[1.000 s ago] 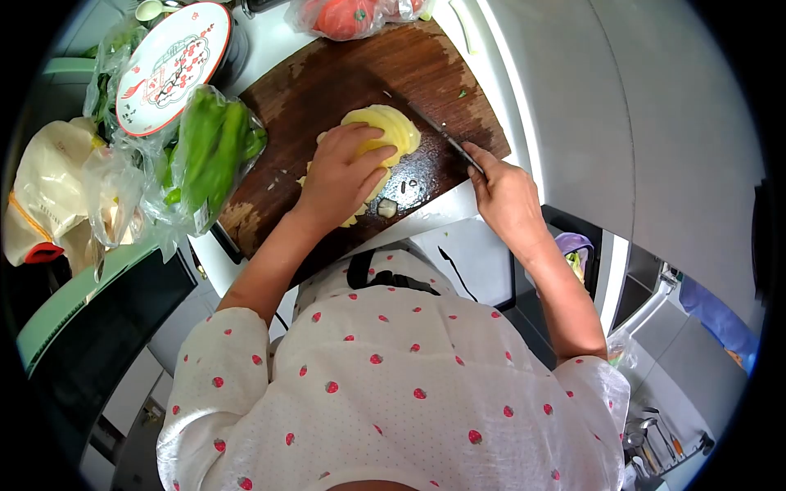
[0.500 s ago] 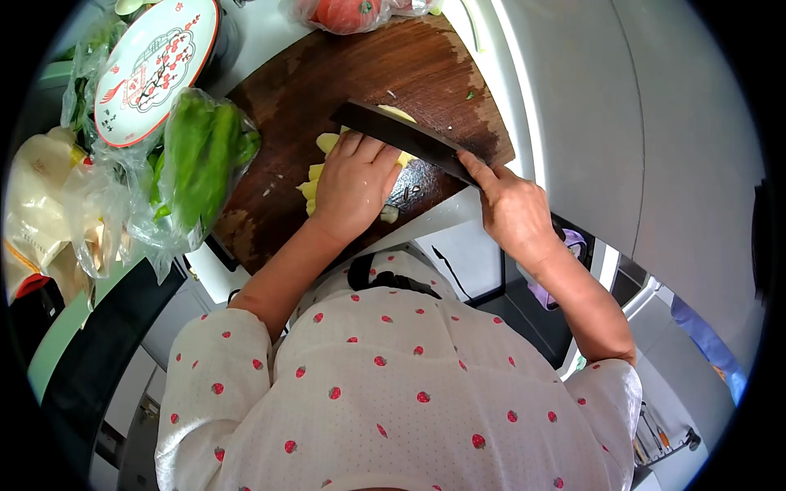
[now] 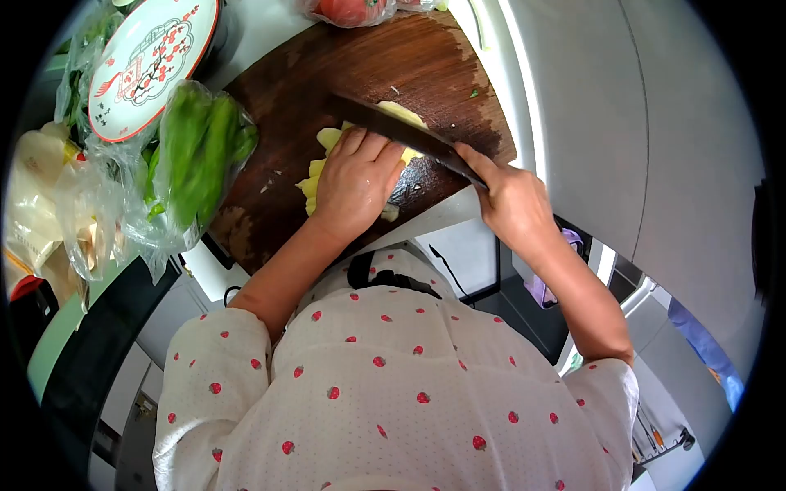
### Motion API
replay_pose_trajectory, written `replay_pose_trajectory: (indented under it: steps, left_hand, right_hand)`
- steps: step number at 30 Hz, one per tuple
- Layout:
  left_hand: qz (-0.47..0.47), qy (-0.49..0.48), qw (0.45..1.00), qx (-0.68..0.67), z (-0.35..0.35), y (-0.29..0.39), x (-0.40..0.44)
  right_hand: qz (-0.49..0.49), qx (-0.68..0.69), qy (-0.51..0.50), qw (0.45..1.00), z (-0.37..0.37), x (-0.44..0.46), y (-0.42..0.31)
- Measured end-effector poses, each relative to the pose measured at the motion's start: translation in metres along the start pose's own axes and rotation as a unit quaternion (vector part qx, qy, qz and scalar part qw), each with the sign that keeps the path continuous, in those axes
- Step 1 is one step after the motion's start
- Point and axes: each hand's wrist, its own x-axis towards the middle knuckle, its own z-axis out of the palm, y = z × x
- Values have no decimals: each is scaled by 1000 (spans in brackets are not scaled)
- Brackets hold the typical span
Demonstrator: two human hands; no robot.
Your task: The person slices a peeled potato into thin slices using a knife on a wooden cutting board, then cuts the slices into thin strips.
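A dark cleaver [image 3: 409,137] is in my right hand [image 3: 517,206], with the fingers wrapped round its handle and the index finger along the blade. Its blade crosses the wooden cutting board [image 3: 286,82] diagonally, just past the fingertips of my left hand [image 3: 356,182]. That hand is pressed down over yellow potato slices [image 3: 313,185], fingers close together, and covers part of them. More cut potato [image 3: 403,111] shows on the far side of the blade. A small pale scrap [image 3: 390,213] lies near the board's front edge.
Green peppers [image 3: 201,155] in a clear plastic bag overlap the board's left side. Behind them a patterned plate [image 3: 151,69] rests tilted on a dark bowl. Bagged tomatoes [image 3: 352,10] sit at the far edge. A grey panel [image 3: 581,98] stands on the right.
More yellow potato shows beyond the cleaver now, and the blade looks narrower, turned more on edge. Both hands keep nearly the same places. The whole view has shifted slightly.
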Motion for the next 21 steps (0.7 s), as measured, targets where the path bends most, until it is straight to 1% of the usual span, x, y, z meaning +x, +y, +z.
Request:
replay_pose_trajectory:
  steps: [2, 5, 8, 11, 13, 15, 16, 19, 20, 21]
  left_hand:
    - [-1, -5, 1000, -6, 1, -2, 0]
    - [7, 5, 1000, -1, 0, 0, 4]
    - [-15, -39, 999, 3, 1, -1, -1]
    - [-1, -14, 1000, -19, -2, 1, 3]
    - [8, 2, 1000, -27, 1, 0, 2]
    - [9, 8, 1000, -19, 0, -1, 1]
    - [0, -5, 1000, -16, -2, 0, 0]
    - [-7, -8, 1000, -8, 0, 0, 0]
    - [-9, -14, 1000, -10, 1, 0, 0]
    - [-12, -20, 1000, -11, 2, 0, -1]
  right_hand:
    - [2, -26, -26, 999, -8, -11, 4]
    - [26, -61, -64, 996, -7, -2, 2]
    - [19, -54, -24, 998, 15, 31, -3]
    - [-4, -16, 19, 1000, 24, 31, 9]
    - [18, -3, 15, 1000, 17, 28, 8]
    - [14, -10, 6, 1000, 2, 14, 4]
    - [6, -22, -4, 1000, -6, 5, 3]
    - [23, -46, -53, 997, -7, -4, 6]
    - [44, -57, -75, 995, -3, 6, 4]
    - [36, -58, -57, 996, 3, 14, 1]
